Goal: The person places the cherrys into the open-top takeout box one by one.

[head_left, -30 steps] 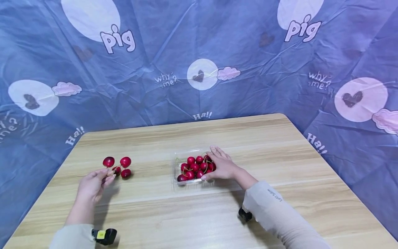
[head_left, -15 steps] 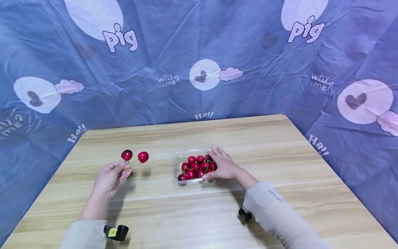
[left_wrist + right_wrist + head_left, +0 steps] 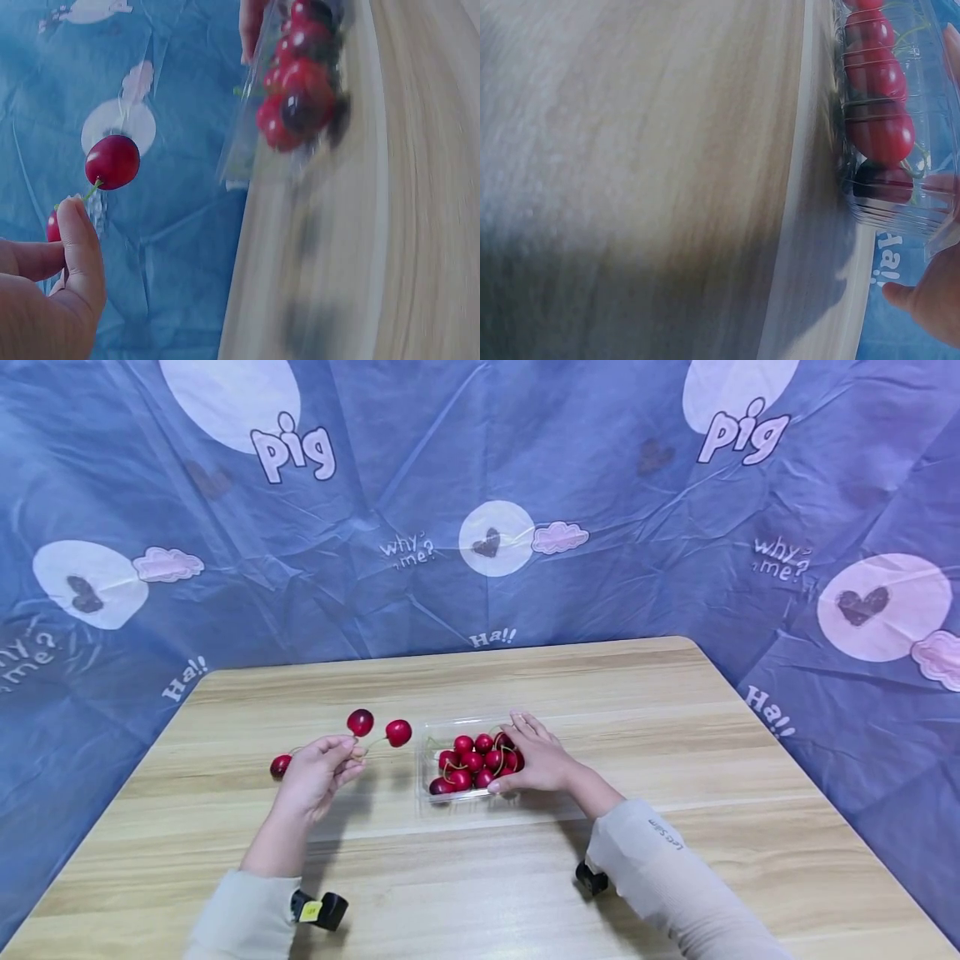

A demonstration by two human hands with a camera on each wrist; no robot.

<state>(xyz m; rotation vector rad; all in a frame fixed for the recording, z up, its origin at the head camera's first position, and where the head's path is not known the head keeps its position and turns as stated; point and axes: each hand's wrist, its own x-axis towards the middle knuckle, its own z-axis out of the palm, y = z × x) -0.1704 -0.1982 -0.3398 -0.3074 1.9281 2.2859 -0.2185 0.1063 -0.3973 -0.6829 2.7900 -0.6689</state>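
My left hand (image 3: 317, 774) pinches thin green stems between thumb and fingers. From them a dark red cherry (image 3: 360, 722) and a brighter cherry (image 3: 399, 733) stick out beyond the fingertips, above the table. One held cherry (image 3: 112, 161) shows large in the left wrist view, raised against the blue cloth. A clear plastic box (image 3: 422, 768) full of red cherries (image 3: 472, 762) stands just right of them. My right hand (image 3: 538, 763) grips the right end of this box, thumb on the near side and fingers on the far side.
Another cherry (image 3: 281, 767) lies on the wooden table (image 3: 480, 877) left of my left hand, partly close behind it. A blue printed cloth (image 3: 375, 460) hangs along the back and sides of the table.
My left hand has picked up a pair of cherries by the stems and carried them right, close to the box. The right hand has stayed on the box.
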